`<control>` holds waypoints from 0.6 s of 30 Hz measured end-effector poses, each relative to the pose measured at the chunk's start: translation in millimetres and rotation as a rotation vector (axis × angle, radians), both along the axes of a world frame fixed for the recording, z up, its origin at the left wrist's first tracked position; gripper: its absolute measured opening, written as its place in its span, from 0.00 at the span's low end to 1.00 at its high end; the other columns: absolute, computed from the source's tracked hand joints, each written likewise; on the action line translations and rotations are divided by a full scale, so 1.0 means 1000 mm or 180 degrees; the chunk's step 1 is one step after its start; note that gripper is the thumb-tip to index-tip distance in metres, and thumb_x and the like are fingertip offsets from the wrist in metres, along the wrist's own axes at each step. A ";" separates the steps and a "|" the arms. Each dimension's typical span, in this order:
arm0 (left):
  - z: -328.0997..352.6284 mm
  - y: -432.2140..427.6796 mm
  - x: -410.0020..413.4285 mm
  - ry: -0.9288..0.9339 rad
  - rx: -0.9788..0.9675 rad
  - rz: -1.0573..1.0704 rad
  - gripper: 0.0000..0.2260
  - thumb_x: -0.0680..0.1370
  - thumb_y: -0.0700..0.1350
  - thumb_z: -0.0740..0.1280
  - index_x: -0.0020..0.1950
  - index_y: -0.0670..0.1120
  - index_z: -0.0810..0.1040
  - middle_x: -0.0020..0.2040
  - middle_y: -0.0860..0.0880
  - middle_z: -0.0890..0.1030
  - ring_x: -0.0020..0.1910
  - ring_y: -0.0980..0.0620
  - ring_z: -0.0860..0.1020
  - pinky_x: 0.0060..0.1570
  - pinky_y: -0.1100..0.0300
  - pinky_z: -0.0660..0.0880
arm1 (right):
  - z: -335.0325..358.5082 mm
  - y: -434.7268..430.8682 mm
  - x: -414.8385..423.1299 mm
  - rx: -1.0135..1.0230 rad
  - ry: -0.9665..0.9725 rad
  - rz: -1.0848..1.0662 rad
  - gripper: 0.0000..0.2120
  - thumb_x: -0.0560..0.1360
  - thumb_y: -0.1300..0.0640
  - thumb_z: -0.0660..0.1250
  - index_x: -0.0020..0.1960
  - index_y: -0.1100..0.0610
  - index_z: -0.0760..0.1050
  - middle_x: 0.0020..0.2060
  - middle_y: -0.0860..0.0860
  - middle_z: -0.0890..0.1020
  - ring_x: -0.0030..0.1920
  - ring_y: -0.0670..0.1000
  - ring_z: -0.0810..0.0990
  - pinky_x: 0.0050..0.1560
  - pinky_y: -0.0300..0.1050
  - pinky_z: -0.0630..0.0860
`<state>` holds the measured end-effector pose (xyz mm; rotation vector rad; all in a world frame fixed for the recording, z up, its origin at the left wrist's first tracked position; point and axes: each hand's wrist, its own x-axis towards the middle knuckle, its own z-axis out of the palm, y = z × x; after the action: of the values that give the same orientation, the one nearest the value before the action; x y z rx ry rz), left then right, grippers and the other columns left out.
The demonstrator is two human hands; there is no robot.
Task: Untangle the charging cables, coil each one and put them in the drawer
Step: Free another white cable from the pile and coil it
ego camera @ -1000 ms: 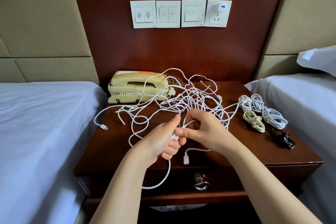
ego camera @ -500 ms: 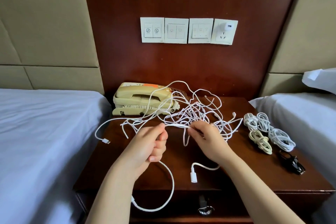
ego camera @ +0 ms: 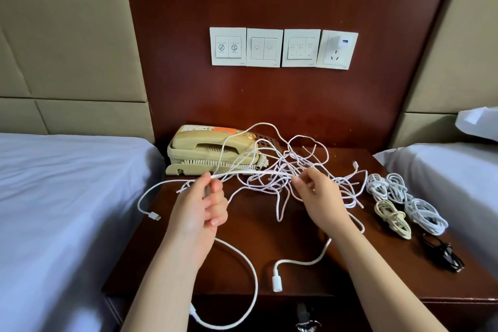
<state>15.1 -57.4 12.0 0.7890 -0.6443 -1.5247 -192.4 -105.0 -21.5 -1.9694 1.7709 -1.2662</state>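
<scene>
Left hand (ego camera: 200, 210): fingers curled, thumb and forefinger pinching white cable strand (ego camera: 253, 173). Right hand (ego camera: 319, 197): fingertips pinching other end of same stretch, at near edge of tangle (ego camera: 285, 167). Strand spans straight between hands. Tangle lies on worktop (ego camera: 258, 240) just beyond both hands, loops draped over telephone (ego camera: 207, 151) beyond left hand. Coiled cables (ego camera: 398, 197), white, cream and one black, right of right hand, apart from tangle. Loose plug (ego camera: 277, 281) beside right forearm.
</scene>
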 end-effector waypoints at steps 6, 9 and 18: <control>-0.005 -0.004 0.001 0.0350 0.0010 0.0385 0.19 0.83 0.48 0.51 0.33 0.45 0.64 0.18 0.55 0.59 0.14 0.59 0.57 0.13 0.68 0.56 | 0.014 0.010 0.007 0.0213 -0.1615 0.0866 0.10 0.80 0.61 0.60 0.40 0.60 0.71 0.30 0.54 0.73 0.29 0.46 0.72 0.32 0.37 0.72; -0.010 -0.009 0.005 0.0393 -0.0007 0.0509 0.19 0.83 0.49 0.50 0.34 0.46 0.63 0.17 0.55 0.60 0.13 0.59 0.58 0.13 0.68 0.56 | 0.021 0.018 0.002 0.0643 -0.1964 0.1319 0.10 0.80 0.61 0.61 0.41 0.62 0.73 0.31 0.53 0.75 0.30 0.46 0.74 0.33 0.34 0.72; -0.013 -0.010 0.024 0.0406 0.0006 0.0929 0.18 0.84 0.48 0.49 0.34 0.47 0.62 0.17 0.56 0.59 0.14 0.58 0.58 0.15 0.68 0.54 | 0.001 0.037 -0.013 0.0801 0.1428 0.0679 0.10 0.75 0.52 0.67 0.55 0.51 0.76 0.51 0.47 0.78 0.54 0.48 0.74 0.55 0.43 0.71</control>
<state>39.2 -67.1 -1.5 0.7452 -0.4131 -1.2967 -204.9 -67.8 -20.5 -2.3346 1.7288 -0.5322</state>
